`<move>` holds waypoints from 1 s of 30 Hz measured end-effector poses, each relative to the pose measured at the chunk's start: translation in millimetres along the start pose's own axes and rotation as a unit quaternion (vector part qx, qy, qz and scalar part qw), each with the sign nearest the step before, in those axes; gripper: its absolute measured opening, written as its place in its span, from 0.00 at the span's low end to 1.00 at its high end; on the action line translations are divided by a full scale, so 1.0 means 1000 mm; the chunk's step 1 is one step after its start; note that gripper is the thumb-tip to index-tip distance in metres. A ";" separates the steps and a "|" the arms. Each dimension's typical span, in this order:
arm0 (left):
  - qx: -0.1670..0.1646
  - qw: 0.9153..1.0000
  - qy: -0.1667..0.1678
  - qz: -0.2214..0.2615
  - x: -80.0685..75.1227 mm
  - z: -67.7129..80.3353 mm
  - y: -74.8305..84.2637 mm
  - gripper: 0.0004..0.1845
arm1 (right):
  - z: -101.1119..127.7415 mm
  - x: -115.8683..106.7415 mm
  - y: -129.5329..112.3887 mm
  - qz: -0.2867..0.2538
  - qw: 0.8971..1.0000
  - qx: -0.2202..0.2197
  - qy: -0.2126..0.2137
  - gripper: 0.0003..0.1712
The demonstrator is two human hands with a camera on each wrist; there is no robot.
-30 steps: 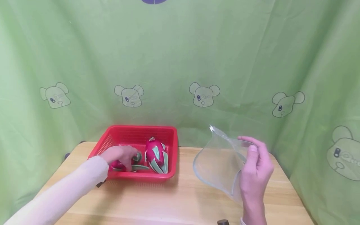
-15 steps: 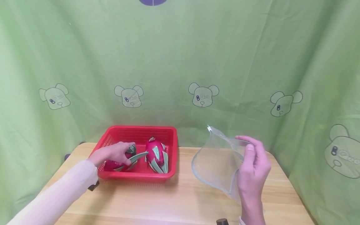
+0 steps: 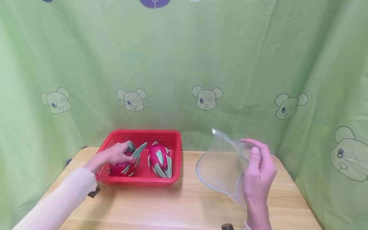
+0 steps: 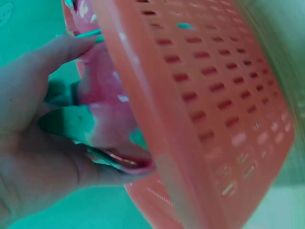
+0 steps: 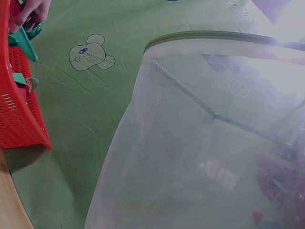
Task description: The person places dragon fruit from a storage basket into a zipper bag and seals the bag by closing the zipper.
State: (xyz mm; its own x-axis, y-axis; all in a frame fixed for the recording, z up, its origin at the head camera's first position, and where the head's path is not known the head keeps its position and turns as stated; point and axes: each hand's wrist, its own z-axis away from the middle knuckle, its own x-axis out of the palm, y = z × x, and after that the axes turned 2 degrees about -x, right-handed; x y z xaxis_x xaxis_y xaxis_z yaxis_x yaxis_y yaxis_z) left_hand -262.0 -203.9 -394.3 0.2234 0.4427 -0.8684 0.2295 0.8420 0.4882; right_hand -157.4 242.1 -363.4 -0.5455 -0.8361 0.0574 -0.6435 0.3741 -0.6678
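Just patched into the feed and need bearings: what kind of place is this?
Probably a staged recording setup, not a real kitchen: a green bear-print backdrop hangs behind a small wooden table that carries a red basket with dragon fruit.

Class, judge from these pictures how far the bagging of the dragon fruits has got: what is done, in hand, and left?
Done: the right hand holds the clear zip bag open, empty. In hand: the left hand grips one dragon fruit inside the red basket. Left: both fruits, including the second dragon fruit, remain unbagged.
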 end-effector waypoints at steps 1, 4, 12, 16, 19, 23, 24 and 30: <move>-0.001 1.000 0.011 0.008 -0.001 0.001 -0.001 0.21 | 0.000 0.000 0.000 0.001 1.000 0.000 -0.001 0.19; -0.018 0.998 0.038 0.048 -0.004 0.005 -0.003 0.25 | 0.000 0.000 0.000 0.004 1.000 -0.001 -0.005 0.19; -0.009 0.994 0.076 0.081 -0.007 0.008 -0.006 0.27 | 0.002 0.000 0.001 0.016 1.000 0.007 -0.006 0.19; -0.017 0.988 0.110 0.102 -0.008 0.009 -0.006 0.26 | 0.001 -0.001 0.000 0.019 1.000 0.010 0.001 0.18; -0.031 0.983 0.134 0.124 -0.008 0.009 -0.005 0.28 | 0.001 -0.002 -0.001 0.015 1.000 0.011 -0.001 0.18; -0.056 0.969 0.163 0.178 -0.007 0.012 -0.004 0.33 | 0.001 -0.003 -0.002 0.014 1.000 0.008 -0.003 0.19; -0.062 0.964 0.170 0.194 -0.006 0.013 -0.004 0.34 | 0.001 -0.003 -0.002 0.014 1.000 0.007 -0.004 0.19; -0.097 0.940 0.211 0.249 0.005 0.022 -0.007 0.40 | 0.001 -0.001 0.000 0.013 1.000 0.000 -0.012 0.19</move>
State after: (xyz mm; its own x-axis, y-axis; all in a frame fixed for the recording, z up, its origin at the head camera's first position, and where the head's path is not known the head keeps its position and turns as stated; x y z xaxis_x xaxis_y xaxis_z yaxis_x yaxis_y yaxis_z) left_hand -241.9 -214.2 -399.7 -0.1468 0.8461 -0.5125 0.0104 0.5194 0.8545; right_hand -156.5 242.9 -364.4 -0.5494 -0.8353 0.0228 -0.6294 0.3957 -0.6688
